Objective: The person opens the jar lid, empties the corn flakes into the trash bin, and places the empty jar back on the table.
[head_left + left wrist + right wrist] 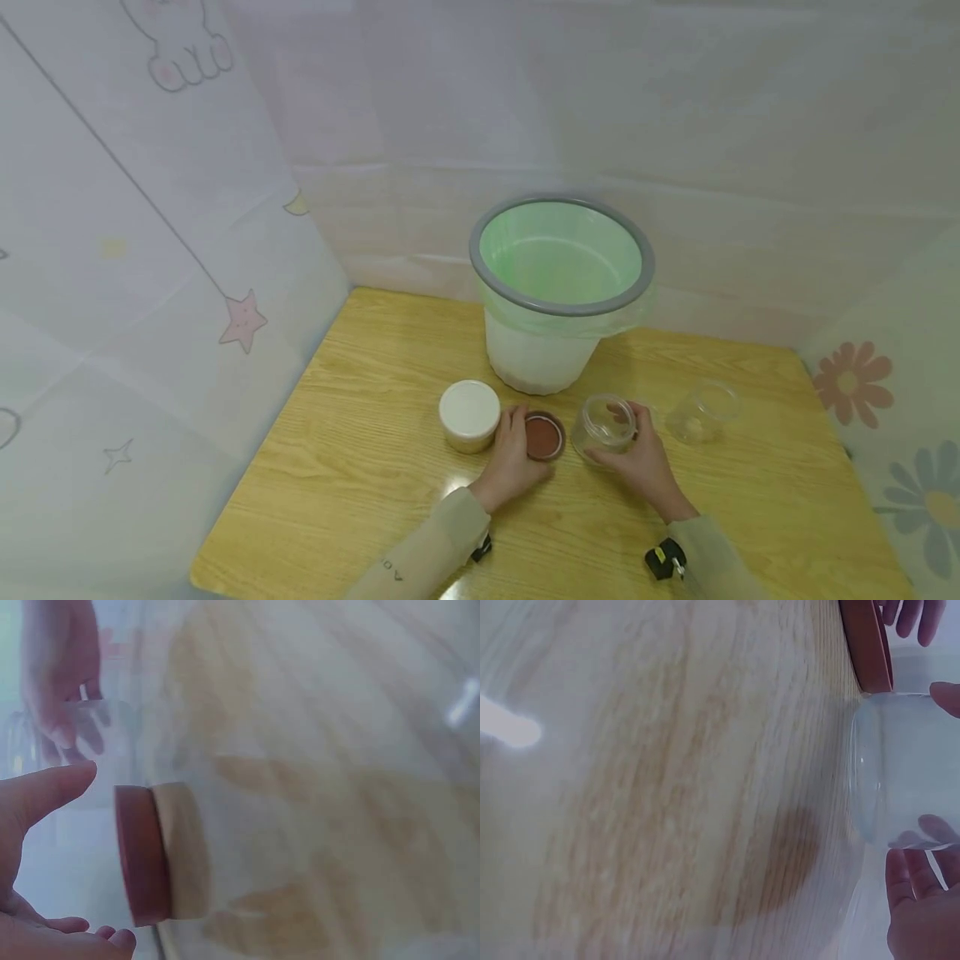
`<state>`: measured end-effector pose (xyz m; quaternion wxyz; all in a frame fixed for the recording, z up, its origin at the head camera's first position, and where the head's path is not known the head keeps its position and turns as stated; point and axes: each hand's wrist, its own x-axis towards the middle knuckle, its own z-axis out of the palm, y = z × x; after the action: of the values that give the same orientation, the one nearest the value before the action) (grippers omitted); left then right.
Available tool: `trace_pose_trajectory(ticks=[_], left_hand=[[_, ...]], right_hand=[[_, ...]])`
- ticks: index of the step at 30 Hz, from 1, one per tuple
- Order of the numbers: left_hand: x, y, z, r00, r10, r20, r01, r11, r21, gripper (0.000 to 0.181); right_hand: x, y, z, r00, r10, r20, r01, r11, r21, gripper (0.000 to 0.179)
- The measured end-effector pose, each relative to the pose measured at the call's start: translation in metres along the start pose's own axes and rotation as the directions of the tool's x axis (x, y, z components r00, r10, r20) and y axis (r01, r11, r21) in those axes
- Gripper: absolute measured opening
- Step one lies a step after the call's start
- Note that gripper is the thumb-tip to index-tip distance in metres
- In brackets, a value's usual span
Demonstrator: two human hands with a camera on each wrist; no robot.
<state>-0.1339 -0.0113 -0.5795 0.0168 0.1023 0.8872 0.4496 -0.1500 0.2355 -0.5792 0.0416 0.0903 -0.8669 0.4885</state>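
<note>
A reddish-brown round lid (543, 438) lies flat on the table with its inner side up. My left hand (512, 462) is beside it, thumb and fingers apart on either side; in the left wrist view a gap shows between the fingers and the lid (142, 855). To the right, my right hand (641, 458) grips a clear, uncapped jar (596, 433), thumb on one side and fingers on the other. Through the right wrist view the jar (900, 772) looks see-through and seems to stand upright on the table.
Left of the left hand stands a jar with a white lid (469, 410). Another clear container (701, 414) is at the right. Behind them is a white bin (528, 354) with a grey rim and green liner. Patterned cloth (450, 100) surrounds the wooden table (360, 417).
</note>
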Motion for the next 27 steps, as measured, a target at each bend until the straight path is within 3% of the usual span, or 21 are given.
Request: trace_pose_trajectory(ticks=[7,14,22,27], left_hand=[[0.002,0.014,-0.009,0.999,0.022,-0.030,-0.023,1.000,-0.010,0.108],[0.000,0.030,-0.017,1.000,0.018,-0.003,-0.018,0.999,-0.039,0.103],[-0.001,0.044,-0.032,0.994,0.105,-0.025,-0.106,0.993,-0.058,0.089],[-0.002,0.052,-0.047,0.988,0.150,-0.044,-0.153,0.985,-0.079,0.082]], right_hand=[[0.000,-0.001,0.000,1.000,-0.014,0.000,0.014,1.000,0.000,0.087],[-0.003,-0.002,0.001,1.000,-0.024,-0.005,0.024,1.000,0.013,0.089],[-0.002,-0.004,0.002,0.999,0.039,-0.015,-0.039,0.999,0.009,0.117],[0.001,-0.010,0.000,0.997,-0.015,-0.070,0.017,1.000,0.024,0.118]])
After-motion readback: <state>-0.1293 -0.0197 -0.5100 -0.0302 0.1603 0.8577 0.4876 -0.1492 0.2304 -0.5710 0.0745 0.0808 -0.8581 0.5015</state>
